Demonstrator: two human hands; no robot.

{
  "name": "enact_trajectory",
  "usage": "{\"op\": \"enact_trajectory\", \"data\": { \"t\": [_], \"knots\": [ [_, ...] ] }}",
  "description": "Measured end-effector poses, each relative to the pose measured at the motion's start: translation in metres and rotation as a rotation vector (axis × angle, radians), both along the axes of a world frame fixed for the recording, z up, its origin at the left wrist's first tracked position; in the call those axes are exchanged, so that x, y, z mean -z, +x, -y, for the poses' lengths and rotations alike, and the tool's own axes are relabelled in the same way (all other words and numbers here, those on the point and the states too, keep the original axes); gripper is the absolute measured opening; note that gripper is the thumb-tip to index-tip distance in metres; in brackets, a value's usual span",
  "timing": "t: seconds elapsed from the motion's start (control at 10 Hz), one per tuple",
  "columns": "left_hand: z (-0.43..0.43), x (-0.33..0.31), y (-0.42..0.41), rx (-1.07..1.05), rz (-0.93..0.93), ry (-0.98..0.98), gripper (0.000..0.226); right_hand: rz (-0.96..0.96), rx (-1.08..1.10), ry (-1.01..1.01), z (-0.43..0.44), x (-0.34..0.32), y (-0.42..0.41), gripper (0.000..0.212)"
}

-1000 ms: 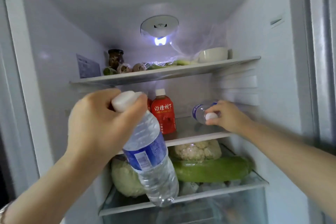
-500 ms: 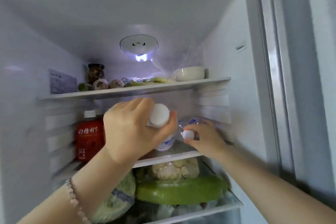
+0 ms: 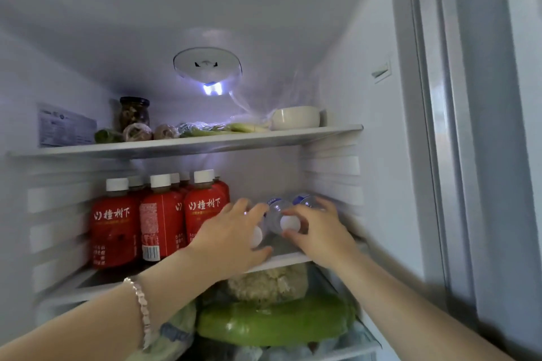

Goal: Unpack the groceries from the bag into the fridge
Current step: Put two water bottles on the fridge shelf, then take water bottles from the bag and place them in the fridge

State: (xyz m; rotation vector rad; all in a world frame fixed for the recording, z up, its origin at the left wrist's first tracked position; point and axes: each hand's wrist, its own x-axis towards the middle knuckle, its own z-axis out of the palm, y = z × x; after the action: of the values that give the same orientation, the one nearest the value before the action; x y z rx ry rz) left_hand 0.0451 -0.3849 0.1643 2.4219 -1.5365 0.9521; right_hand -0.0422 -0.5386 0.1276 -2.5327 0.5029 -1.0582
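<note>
Hands reach onto the middle shelf (image 3: 281, 261): left hand (image 3: 231, 239) wraps one water bottle's cap (image 3: 257, 237), right hand (image 3: 318, 231) grips another lying water bottle (image 3: 277, 214), both right of the red bottles (image 3: 158, 220).

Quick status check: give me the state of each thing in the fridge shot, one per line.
Fridge: open, light on.
Left hand: around a lying water bottle.
Right hand: on a second lying bottle, capped.
Red bottles: upright, capped.
Jar: upright, lidded.
Bowl: upright, top shelf.
</note>
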Motion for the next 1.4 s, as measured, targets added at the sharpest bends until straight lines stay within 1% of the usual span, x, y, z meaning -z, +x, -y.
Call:
{"op": "enact_trajectory", "data": {
  "t": [0.1, 0.2, 0.3, 0.4, 0.5, 0.6, 0.7, 0.8, 0.9, 1.0, 1.1, 1.2, 1.3, 1.4],
  "knots": [
    [0.006, 0.001, 0.001, 0.051, -0.22, 0.081, 0.054, 0.015, 0.019, -0.062, -0.002, 0.0, -0.001, 0.042],
    [0.011, -0.003, 0.011, 0.034, -0.28, 0.124, 0.055, -0.001, 0.048, -0.129, -0.003, -0.002, 0.0, 0.042],
    [0.017, 0.002, 0.022, 0.004, -0.264, 0.187, 0.059, -0.011, 0.055, -0.122, -0.003, -0.002, -0.001, 0.043],
    [0.029, 0.007, 0.031, -0.055, -0.249, 0.212, 0.063, -0.023, 0.061, -0.136, -0.003, -0.002, 0.0, 0.045],
    [0.033, 0.009, 0.033, -0.079, -0.231, 0.255, 0.063, -0.029, 0.062, -0.127, -0.003, -0.003, -0.001, 0.045],
    [0.029, 0.011, 0.032, 0.003, -0.281, 0.188, 0.061, -0.035, 0.076, -0.116, -0.003, -0.003, 0.0, 0.044],
    [0.022, 0.01, 0.024, 0.027, -0.318, 0.093, 0.06, -0.031, 0.104, -0.096, -0.003, -0.003, 0.003, 0.043],
    [0.002, 0.013, 0.013, -0.004, -0.151, 0.033, 0.054, -0.041, 0.109, -0.056, -0.006, -0.005, 0.003, 0.044],
    [-0.029, 0.021, -0.001, -0.021, -0.059, 0.036, 0.048, -0.201, 0.148, -0.112, -0.018, -0.015, -0.005, 0.045],
    [-0.068, 0.031, -0.022, -0.054, -0.039, 0.079, 0.043, -0.345, 0.264, -0.33, -0.035, -0.026, -0.014, 0.04],
    [-0.106, 0.036, -0.052, -0.137, -0.106, 0.078, 0.036, -0.382, 0.218, -0.438, -0.062, -0.031, -0.027, 0.03],
    [-0.138, 0.044, -0.087, -0.344, -0.244, 0.075, 0.03, -0.351, 0.016, -0.394, -0.091, -0.031, -0.046, 0.021],
    [-0.17, 0.065, -0.119, -0.589, -0.418, 0.139, 0.03, -0.373, -0.237, -0.235, -0.127, -0.018, -0.059, 0.018],
    [-0.212, 0.091, -0.16, -0.773, -0.54, 0.17, 0.03, -0.502, -0.476, -0.161, -0.187, 0.012, -0.079, 0.021]
  ]
}}
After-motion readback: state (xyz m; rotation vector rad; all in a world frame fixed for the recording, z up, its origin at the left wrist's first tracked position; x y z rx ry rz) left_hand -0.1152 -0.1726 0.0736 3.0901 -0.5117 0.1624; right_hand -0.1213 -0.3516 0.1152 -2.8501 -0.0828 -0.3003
